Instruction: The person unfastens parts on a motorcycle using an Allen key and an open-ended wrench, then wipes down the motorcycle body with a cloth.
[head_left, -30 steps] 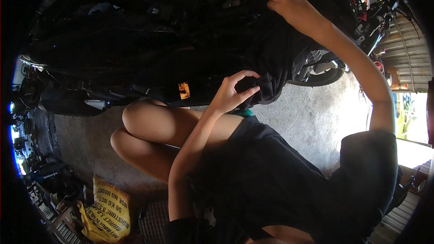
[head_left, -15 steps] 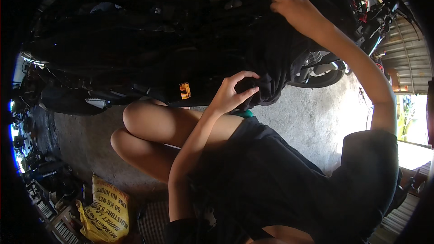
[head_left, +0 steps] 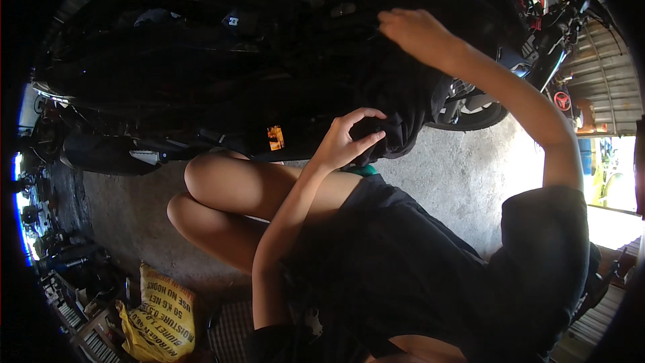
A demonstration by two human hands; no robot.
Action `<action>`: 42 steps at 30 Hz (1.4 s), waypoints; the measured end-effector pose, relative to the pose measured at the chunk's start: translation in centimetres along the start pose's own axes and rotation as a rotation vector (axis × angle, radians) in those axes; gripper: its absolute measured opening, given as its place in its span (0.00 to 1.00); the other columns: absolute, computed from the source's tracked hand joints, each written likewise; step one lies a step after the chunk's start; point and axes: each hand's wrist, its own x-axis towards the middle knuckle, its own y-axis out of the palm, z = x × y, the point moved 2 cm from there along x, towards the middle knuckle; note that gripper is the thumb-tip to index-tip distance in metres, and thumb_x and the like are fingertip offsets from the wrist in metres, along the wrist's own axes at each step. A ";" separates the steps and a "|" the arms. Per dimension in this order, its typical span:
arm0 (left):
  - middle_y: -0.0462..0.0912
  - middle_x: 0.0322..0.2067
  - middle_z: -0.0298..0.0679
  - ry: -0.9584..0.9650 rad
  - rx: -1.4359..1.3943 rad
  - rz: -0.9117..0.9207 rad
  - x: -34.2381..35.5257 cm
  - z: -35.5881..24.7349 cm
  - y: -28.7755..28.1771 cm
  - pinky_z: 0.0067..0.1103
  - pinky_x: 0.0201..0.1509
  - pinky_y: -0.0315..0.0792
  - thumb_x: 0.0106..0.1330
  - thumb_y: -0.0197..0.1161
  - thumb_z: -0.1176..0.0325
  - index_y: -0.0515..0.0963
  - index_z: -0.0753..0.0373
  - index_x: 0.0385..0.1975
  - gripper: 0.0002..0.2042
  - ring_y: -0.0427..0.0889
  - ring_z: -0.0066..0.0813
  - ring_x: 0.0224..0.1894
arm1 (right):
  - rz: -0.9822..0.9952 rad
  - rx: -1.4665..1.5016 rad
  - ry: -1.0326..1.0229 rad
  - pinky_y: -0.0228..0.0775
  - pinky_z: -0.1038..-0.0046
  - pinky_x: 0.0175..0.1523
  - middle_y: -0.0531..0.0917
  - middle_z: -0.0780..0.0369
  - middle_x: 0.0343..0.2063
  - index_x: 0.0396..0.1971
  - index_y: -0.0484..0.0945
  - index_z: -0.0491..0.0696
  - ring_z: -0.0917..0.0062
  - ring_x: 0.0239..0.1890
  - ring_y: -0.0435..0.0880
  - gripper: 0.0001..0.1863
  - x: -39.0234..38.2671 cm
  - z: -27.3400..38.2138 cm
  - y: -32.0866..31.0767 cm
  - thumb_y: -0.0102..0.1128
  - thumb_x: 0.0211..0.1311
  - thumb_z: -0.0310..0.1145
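A bunched black cloth (head_left: 396, 131) hangs over the side of a dark motorcycle (head_left: 201, 81). At its left edge my left hand (head_left: 342, 141) curls thumb and fingers round a fold of it. Farther off and to the right, my right hand (head_left: 416, 33) is raised above the dark fabric. Its fingers are drawn together, and what they pinch, if anything, is too small and dark to make out. Deep shadow hides where the cloth ends and the motorcycle's body begins.
My bent knees (head_left: 208, 181) are close against the motorcycle's side. A wheel (head_left: 474, 117) shows past the cloth, above the grey concrete floor (head_left: 450, 181). At lower left lies a yellow sack (head_left: 161, 316) beside a checked fabric (head_left: 228, 329). Corrugated metal (head_left: 605, 74) lines the right.
My right hand has moved left and a little nearer, over the dark fabric. My left hand keeps its hold on the cloth in nearly the same place.
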 end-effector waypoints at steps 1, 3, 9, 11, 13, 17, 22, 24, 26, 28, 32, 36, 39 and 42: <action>0.83 0.43 0.40 0.005 0.002 -0.001 0.0 0.0 0.0 0.23 0.60 0.66 0.57 0.68 0.69 0.78 0.66 0.41 0.14 0.80 0.30 0.50 | 0.017 0.036 -0.021 0.78 0.72 0.41 0.76 0.63 0.37 0.30 0.78 0.45 0.70 0.43 0.80 0.07 0.2 0.6 0.7 0.56 0.49 0.22; 0.83 0.42 0.40 0.006 -0.007 0.037 0.2 -0.1 0.2 0.23 0.59 0.66 0.56 0.68 0.70 0.78 0.66 0.41 0.14 0.80 0.30 0.49 | 0.033 0.066 -0.042 0.78 0.71 0.41 0.76 0.63 0.37 0.30 0.78 0.46 0.69 0.43 0.80 0.07 0.0 0.3 1.4 0.56 0.50 0.22; 0.83 0.42 0.40 -0.018 -0.010 0.018 0.2 -0.2 0.0 0.22 0.58 0.67 0.56 0.68 0.72 0.78 0.66 0.41 0.13 0.80 0.29 0.49 | -0.096 0.355 0.196 0.73 0.65 0.43 0.77 0.58 0.37 0.37 0.75 0.44 0.61 0.39 0.80 0.06 -3.0 -3.2 -4.1 0.52 0.61 0.26; 0.83 0.42 0.40 0.008 -0.001 0.000 0.2 -0.3 0.0 0.22 0.58 0.67 0.56 0.68 0.72 0.78 0.66 0.41 0.13 0.80 0.29 0.48 | -0.139 0.321 0.309 0.76 0.69 0.46 0.78 0.60 0.38 0.37 0.76 0.45 0.67 0.44 0.82 0.06 -4.4 -2.5 -5.3 0.53 0.60 0.24; 0.83 0.42 0.40 0.033 0.010 -0.015 0.2 -0.4 0.0 0.22 0.57 0.67 0.56 0.68 0.72 0.79 0.66 0.41 0.13 0.81 0.29 0.48 | -0.160 0.268 0.283 0.76 0.70 0.47 0.78 0.60 0.38 0.38 0.77 0.44 0.67 0.44 0.82 0.08 -4.8 -2.0 -5.2 0.54 0.59 0.23; 0.84 0.41 0.39 0.062 -0.053 0.026 0.1 -0.5 0.5 0.22 0.57 0.69 0.57 0.67 0.74 0.79 0.65 0.40 0.11 0.81 0.29 0.47 | -0.191 0.144 0.204 0.77 0.73 0.50 0.79 0.61 0.40 0.38 0.78 0.44 0.69 0.46 0.81 0.10 -4.1 -2.3 -3.8 0.58 0.54 0.20; 0.83 0.40 0.37 0.084 -0.113 0.135 0.0 -0.4 0.6 0.21 0.55 0.69 0.58 0.67 0.76 0.80 0.65 0.39 0.09 0.80 0.26 0.47 | -0.124 0.106 0.058 0.76 0.72 0.50 0.78 0.62 0.41 0.36 0.80 0.43 0.69 0.47 0.80 0.08 -1.7 -2.5 -1.4 0.58 0.55 0.23; 0.83 0.39 0.36 0.049 -0.162 0.192 -0.1 -0.5 0.6 0.20 0.55 0.70 0.58 0.66 0.77 0.79 0.65 0.39 0.09 0.80 0.25 0.46 | -0.117 0.056 0.026 0.75 0.70 0.50 0.78 0.62 0.41 0.36 0.80 0.43 0.69 0.46 0.80 0.08 -1.4 -2.0 -0.9 0.57 0.57 0.26; 0.82 0.39 0.35 0.016 -0.214 0.246 -0.3 -0.6 0.6 0.20 0.54 0.70 0.58 0.66 0.78 0.79 0.65 0.38 0.09 0.79 0.24 0.46 | -0.070 0.049 0.055 0.77 0.74 0.50 0.79 0.62 0.41 0.26 0.81 0.44 0.70 0.47 0.81 0.04 -1.1 -1.2 -1.0 0.59 0.51 0.21; 0.81 0.38 0.34 -0.048 -0.323 0.378 -0.4 -0.6 0.8 0.19 0.53 0.70 0.59 0.65 0.79 0.78 0.64 0.38 0.09 0.78 0.22 0.45 | -0.025 0.052 0.047 0.77 0.73 0.48 0.79 0.62 0.40 0.29 0.81 0.43 0.70 0.46 0.80 0.06 -0.7 -1.4 -1.2 0.58 0.50 0.22; 0.81 0.38 0.34 -0.012 -0.287 0.397 -0.3 -0.7 0.9 0.18 0.53 0.70 0.59 0.64 0.80 0.78 0.64 0.38 0.09 0.78 0.22 0.45 | -0.067 -0.018 -0.017 0.78 0.73 0.47 0.80 0.62 0.36 0.25 0.82 0.45 0.71 0.46 0.81 0.03 -0.3 -0.7 -0.9 0.60 0.50 0.24; 0.80 0.38 0.34 -0.004 -0.295 0.390 -0.1 -0.5 1.0 0.18 0.53 0.70 0.59 0.65 0.80 0.78 0.65 0.38 0.09 0.78 0.22 0.44 | -0.034 0.127 -0.118 0.78 0.73 0.46 0.81 0.63 0.35 0.26 0.81 0.45 0.71 0.45 0.81 0.04 0.1 0.0 0.6 0.59 0.49 0.23; 0.81 0.38 0.35 -0.002 -0.283 0.360 -0.4 -0.6 0.4 0.18 0.53 0.70 0.59 0.65 0.80 0.78 0.65 0.38 0.09 0.78 0.22 0.45 | -0.043 0.080 -0.077 0.78 0.73 0.44 0.81 0.64 0.34 0.26 0.81 0.46 0.72 0.43 0.80 0.06 -0.1 -0.5 -0.6 0.58 0.48 0.22; 0.81 0.38 0.35 0.019 -0.239 0.319 0.0 -0.9 0.6 0.19 0.53 0.69 0.59 0.65 0.79 0.78 0.65 0.38 0.09 0.78 0.23 0.45 | -0.014 0.038 0.027 0.76 0.70 0.46 0.81 0.62 0.35 0.32 0.80 0.43 0.69 0.44 0.79 0.09 -1.0 -2.5 -1.6 0.54 0.50 0.21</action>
